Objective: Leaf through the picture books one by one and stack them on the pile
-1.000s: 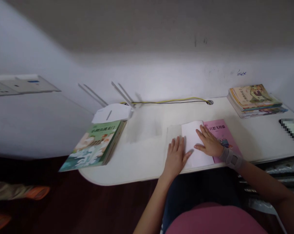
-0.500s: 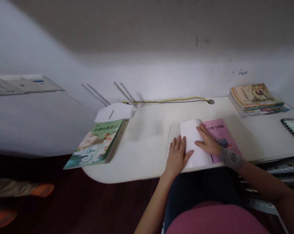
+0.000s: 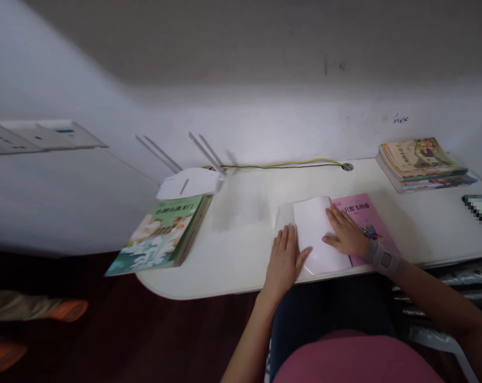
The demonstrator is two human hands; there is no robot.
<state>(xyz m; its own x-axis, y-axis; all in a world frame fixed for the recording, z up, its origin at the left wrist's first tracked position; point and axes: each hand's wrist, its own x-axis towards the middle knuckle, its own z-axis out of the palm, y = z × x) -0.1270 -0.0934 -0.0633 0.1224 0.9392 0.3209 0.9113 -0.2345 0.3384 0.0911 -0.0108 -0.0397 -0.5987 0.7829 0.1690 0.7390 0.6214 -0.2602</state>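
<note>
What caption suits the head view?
On a desk, right hand spans white sheet and pink book; left hand at the sheet's edge.

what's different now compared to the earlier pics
The left hand has slid slightly left along the edge of the white page; nothing was visibly grasped or let go. The right hand stays spread over that page and the pink cover. The green-topped books, router and far-right book stack stay put.

Pink top [image 3: 352, 361] — dark-blue trousers [image 3: 300, 314] — grey wristband [image 3: 384, 259]
</note>
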